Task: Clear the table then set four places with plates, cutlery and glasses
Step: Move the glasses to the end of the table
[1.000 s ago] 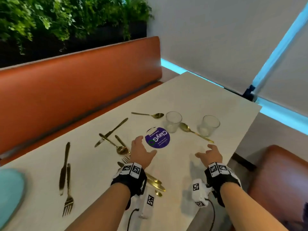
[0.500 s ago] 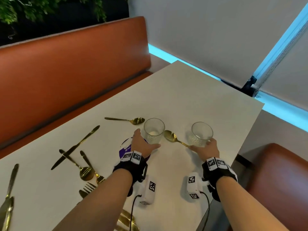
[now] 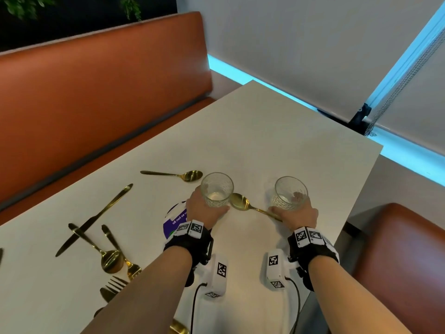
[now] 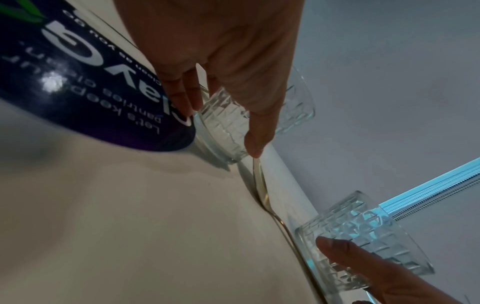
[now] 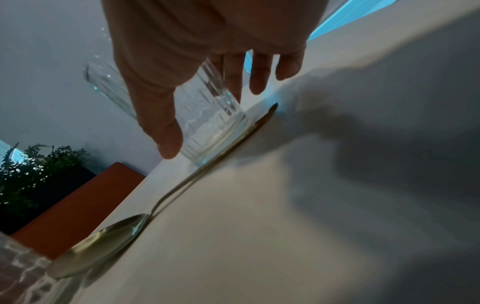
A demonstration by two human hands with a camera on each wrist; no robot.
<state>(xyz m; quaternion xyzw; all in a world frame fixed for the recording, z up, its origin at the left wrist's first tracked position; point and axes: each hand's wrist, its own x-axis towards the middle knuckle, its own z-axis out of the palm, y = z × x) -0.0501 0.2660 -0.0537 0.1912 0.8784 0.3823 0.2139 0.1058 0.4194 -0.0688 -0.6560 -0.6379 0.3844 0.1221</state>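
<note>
Two clear patterned glasses stand on the white table [image 3: 277, 131]. My left hand [image 3: 203, 208] holds the left glass [image 3: 217, 189] low down, thumb on its right side and fingers on its left. The left wrist view shows that left hand [image 4: 221, 121] around the left glass [image 4: 226, 127]. My right hand [image 3: 296, 212] wraps the right glass [image 3: 291, 192] the same way, with its fingers showing through the glass. In the right wrist view the right hand [image 5: 200, 111] has thumb and fingers on either side of the right glass [image 5: 210, 121]. Both glasses rest on the table.
A gold spoon [image 3: 243, 204] lies between the glasses, its handle under my right thumb. Another gold spoon [image 3: 179, 175], a gold knife [image 3: 96, 218] and several more pieces of cutlery [image 3: 113, 256] lie to the left. A purple round sticker [image 3: 173, 220] sits under my left wrist. Orange benches [image 3: 96, 80] flank the table.
Both hands moved forward from the table's middle to the glasses and curled around them. The view has come closer to the glasses.
</note>
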